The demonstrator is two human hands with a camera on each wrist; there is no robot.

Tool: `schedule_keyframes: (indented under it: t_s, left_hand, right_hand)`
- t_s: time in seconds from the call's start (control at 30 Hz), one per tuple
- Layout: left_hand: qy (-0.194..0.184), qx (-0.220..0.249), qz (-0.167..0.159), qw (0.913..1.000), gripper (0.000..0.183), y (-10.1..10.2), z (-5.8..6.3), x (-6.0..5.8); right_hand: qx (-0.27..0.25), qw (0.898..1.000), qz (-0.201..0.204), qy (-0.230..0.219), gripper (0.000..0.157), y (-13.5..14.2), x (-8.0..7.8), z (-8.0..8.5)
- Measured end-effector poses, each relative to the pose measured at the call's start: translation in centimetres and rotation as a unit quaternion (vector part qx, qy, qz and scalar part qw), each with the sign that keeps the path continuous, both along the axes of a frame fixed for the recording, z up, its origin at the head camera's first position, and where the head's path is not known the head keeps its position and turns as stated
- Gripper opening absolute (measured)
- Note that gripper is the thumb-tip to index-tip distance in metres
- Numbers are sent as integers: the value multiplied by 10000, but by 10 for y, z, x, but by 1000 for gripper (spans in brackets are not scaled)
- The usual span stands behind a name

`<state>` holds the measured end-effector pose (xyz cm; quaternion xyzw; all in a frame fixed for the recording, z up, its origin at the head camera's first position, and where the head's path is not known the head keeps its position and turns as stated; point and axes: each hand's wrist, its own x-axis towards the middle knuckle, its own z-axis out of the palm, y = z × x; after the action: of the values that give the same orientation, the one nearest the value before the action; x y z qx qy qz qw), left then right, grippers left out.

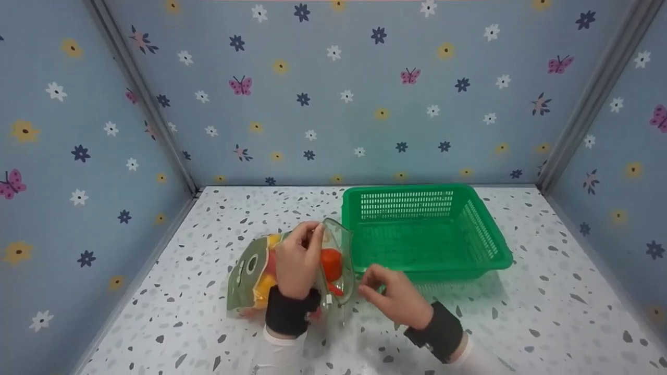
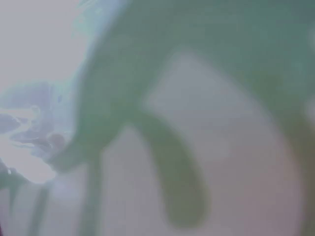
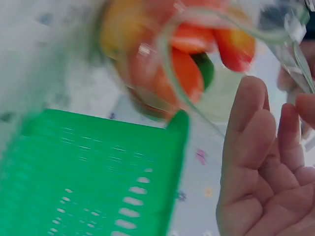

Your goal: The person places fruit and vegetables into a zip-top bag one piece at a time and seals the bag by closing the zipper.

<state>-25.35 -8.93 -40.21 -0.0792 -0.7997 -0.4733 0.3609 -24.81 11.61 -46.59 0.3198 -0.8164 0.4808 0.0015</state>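
A clear zip bag (image 1: 241, 284) with a green printed face lies on its side left of centre, holding red, orange and yellow toy fruit or vegetables (image 1: 331, 264). My left hand (image 1: 298, 260) pinches the bag's upper edge near its mouth, between thumb and fingers. Just right of that mouth hovers my right hand (image 1: 398, 296), fingers loosely bent and nothing visible in them. The right wrist view shows the same hand (image 3: 266, 167) beside the bag's green-edged opening. Blurred green and white print (image 2: 177, 187) fills most of the left wrist view.
Behind and right of the bag stands a green plastic basket (image 1: 504, 252) with slotted walls, nothing visible inside it. The speckled white tabletop (image 1: 172, 312) is bounded by flower-patterned panels (image 1: 333, 104) at the back and both sides.
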Motion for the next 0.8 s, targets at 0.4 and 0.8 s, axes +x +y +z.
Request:
schedule_keyframes:
  t_s: [0.4,0.8]
  left_hand:
    - [-26,41,-6,10000,13,0,0,0]
    - [167,76,46,9998,11,-11,3,0]
  right_hand:
    - [735,9748,205,-2098,47,-13,-15,-42]
    - [-249,9770,16,-2117,34,-39,-20,-27]
